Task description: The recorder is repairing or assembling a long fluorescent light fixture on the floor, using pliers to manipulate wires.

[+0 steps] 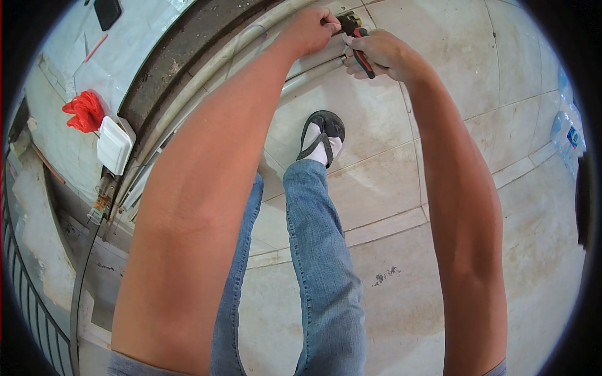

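Note:
Both my arms reach forward to the top of the view. My right hand [384,52] is closed around pliers [362,59] with red and black handles. The head of the pliers points away from me, beside a small dark and brassy metal piece [351,21] on the tiles. Just left of that piece, my left hand [312,30] is closed with its fingertips pinched together. What those fingertips hold, if anything, is too small to make out. Under my hands a pale pipe [311,74] lies on the floor, its end close to the right hand's fingers.
Another long pale pipe [207,70] runs along a dark step edge [166,69] at left. Beyond it are a red plastic bag [84,111], a white foam box [115,145] and a black phone [107,12]. Clear plastic bottles [564,135] stand at far right. My sandalled foot [322,138] rests on the tiles.

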Demonstrator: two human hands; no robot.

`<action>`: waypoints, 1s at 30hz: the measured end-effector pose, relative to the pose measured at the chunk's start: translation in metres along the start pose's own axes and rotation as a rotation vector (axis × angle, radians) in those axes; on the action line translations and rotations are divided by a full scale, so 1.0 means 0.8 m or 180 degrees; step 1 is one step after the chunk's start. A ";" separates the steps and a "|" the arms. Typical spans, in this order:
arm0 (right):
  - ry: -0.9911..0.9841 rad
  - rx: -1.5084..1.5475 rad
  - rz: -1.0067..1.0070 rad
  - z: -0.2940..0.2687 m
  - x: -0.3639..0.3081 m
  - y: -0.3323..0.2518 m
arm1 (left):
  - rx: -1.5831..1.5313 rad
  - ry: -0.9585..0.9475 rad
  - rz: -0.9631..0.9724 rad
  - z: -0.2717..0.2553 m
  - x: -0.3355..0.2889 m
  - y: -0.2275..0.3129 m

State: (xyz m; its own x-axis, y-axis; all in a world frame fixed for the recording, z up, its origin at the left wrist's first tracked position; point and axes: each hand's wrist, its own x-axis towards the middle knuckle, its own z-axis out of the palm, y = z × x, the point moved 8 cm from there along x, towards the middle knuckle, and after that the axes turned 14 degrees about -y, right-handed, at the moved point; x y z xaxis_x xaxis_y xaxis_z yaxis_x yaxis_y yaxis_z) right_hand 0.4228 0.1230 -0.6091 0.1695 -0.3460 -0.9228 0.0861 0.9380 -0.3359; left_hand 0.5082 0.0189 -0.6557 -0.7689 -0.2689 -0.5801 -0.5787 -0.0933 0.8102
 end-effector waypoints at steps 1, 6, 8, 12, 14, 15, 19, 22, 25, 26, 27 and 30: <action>-0.0010 0.0008 -0.0004 0.002 -0.006 -0.005 | -0.0105 -0.0080 -0.0242 0.003 -0.001 -0.009; -0.0148 -0.0347 0.0113 -0.007 -0.022 -0.024 | -0.0001 0.0133 0.0207 -0.003 -0.010 0.004; -0.0153 -0.0299 0.0114 -0.009 -0.023 -0.021 | -0.0117 0.0262 0.0167 -0.012 -0.012 -0.001; -0.0047 -0.0048 -0.0241 -0.011 -0.038 0.005 | -0.0937 0.0102 -0.0123 -0.020 -0.029 -0.015; 0.0009 0.0235 -0.0505 -0.002 -0.051 0.021 | -0.0718 0.0006 -0.0138 -0.027 -0.038 0.000; 0.0162 0.0543 -0.0655 0.001 -0.061 0.032 | -0.0737 -0.0020 -0.0372 -0.030 -0.041 0.000; 0.0835 0.1541 -0.0774 0.034 -0.107 0.101 | 0.0685 0.0223 -0.0116 -0.091 -0.114 -0.002; 0.0936 0.1801 -0.0480 0.078 -0.132 0.174 | 0.2233 0.0485 0.0356 -0.131 -0.182 0.021; 0.0880 0.1859 -0.0205 0.115 -0.148 0.253 | 0.1627 -0.0316 0.0330 -0.102 -0.190 0.002; 0.0878 0.1902 -0.0236 0.131 -0.153 0.265 | 0.1675 -0.0336 0.0338 -0.099 -0.196 -0.007; 0.0876 0.1912 -0.0107 0.147 -0.159 0.280 | 0.1741 -0.0476 0.0361 -0.091 -0.202 -0.015; 0.0924 0.1926 0.0124 0.177 -0.180 0.316 | 0.1405 -0.0745 -0.0106 -0.064 -0.210 -0.035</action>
State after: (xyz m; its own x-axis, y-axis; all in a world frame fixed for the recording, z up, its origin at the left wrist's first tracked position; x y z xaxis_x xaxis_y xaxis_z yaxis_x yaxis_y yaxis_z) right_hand 0.5590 0.4067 -0.5341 -0.0800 -0.2127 -0.9738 0.6348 0.7424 -0.2143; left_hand 0.6674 0.0180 -0.5768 -0.7592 -0.0455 -0.6493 -0.6249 0.3299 0.7076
